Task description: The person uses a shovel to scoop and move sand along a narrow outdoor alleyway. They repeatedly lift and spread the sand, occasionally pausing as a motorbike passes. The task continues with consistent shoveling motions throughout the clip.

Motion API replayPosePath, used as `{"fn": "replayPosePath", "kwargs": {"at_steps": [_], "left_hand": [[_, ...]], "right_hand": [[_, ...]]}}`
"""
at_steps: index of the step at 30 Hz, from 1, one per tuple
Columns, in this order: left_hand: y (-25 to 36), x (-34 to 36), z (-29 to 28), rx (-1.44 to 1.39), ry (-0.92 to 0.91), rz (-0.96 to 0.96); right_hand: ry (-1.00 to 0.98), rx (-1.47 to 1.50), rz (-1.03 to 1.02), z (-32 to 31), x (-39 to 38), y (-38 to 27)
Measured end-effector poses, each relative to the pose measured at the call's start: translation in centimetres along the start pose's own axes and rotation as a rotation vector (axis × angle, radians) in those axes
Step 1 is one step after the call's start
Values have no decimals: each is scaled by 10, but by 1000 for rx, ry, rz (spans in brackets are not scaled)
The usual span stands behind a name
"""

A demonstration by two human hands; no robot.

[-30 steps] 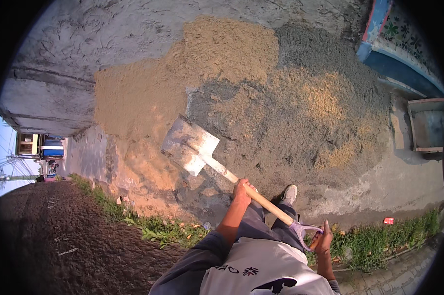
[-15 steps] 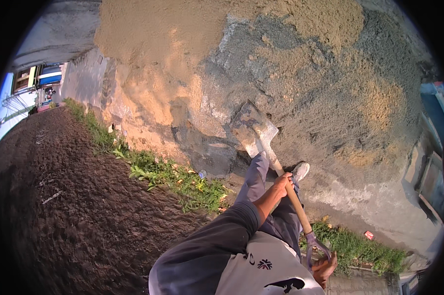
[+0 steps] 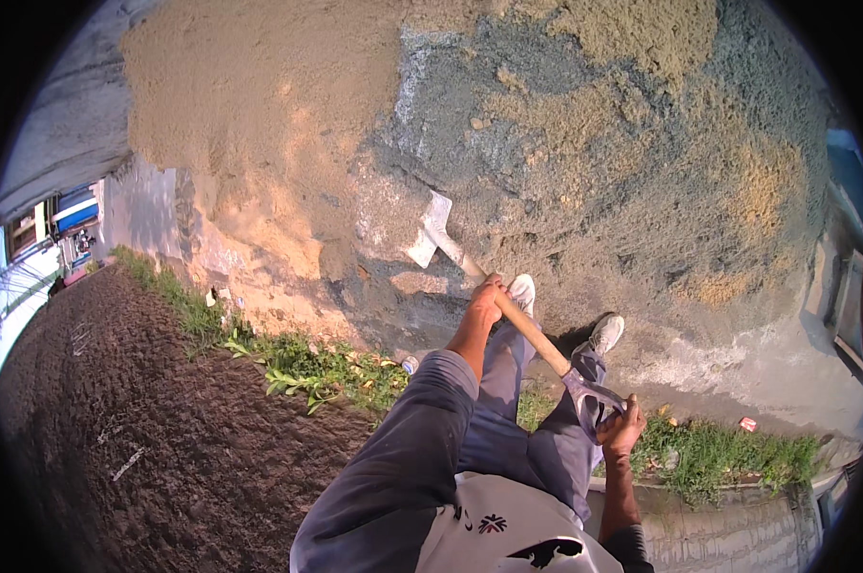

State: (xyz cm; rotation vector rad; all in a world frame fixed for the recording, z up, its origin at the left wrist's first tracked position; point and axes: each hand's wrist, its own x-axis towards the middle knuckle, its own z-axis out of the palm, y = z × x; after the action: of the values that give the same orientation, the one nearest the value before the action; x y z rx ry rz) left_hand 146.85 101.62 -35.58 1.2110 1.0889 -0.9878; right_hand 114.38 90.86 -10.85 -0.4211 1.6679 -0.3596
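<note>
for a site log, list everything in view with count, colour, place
Shovel: one, pale and purplish, centre
Sand: one spread, tan, upper left
Mix: one patch, grey-tan, upper right
Grass: two stretches, green, left-centre, lower right
Ground: one stretch, dark brown, lower left
Scraps: several, mixed colours, near grass
Wall: one, grey, upper left
Blockwork: one stretch, grey, lower right
Framed panel: one, grey, right edge
Unclear thing: one, blue, right edge
Buildings: uncountable, blue and cream, far left
Shoes: two, white, centre
Trousers: one pair, purplish, lower centre
Shirt: one, white and dark, bottom
Left hand: one, bare, mid-shovel
Right hand: one, bare, shovel's end
</note>
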Motion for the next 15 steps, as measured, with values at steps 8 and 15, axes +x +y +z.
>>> {"fn": "replayPosePath", "kwargs": {"at_steps": [8,15], "left_hand": [[10,-26,-43,107,126,60],[116,-127,-1,268,55,455]], "right_hand": [[-6,93,140,-23,-3,36],[-262,381,432,10,-1,67]]}}
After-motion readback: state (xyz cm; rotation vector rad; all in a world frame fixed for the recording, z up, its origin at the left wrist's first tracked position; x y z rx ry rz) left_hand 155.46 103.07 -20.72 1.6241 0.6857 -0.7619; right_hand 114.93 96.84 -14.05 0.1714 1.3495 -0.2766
